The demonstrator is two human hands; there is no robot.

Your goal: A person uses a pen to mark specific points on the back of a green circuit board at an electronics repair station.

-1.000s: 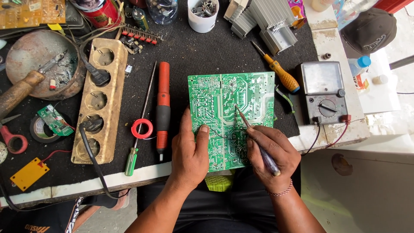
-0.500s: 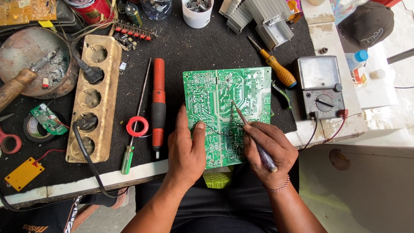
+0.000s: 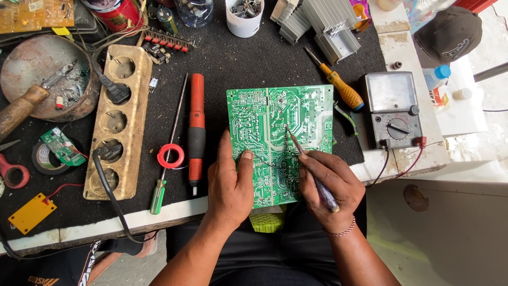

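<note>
A green circuit board (image 3: 275,124) lies solder side up on the black bench mat, its near end over the table edge. My left hand (image 3: 231,182) rests flat on the board's lower left corner, thumb pressed on the board. My right hand (image 3: 325,182) grips a thin probe (image 3: 309,169) like a pen, with its tip touching the board near the middle. Black and red leads run from the analog multimeter (image 3: 394,111) at the right toward my right hand.
A wooden socket strip (image 3: 116,119) with a plugged black cable lies left. A red-handled tool (image 3: 196,132), a green screwdriver (image 3: 157,196), a yellow screwdriver (image 3: 338,87), a rusty bowl (image 3: 39,69), heat sinks (image 3: 323,18) and a white cup (image 3: 243,21) crowd the bench.
Both hands stay on the board with only slight shifts. The probe tip remains at about the same spot near the board's middle.
</note>
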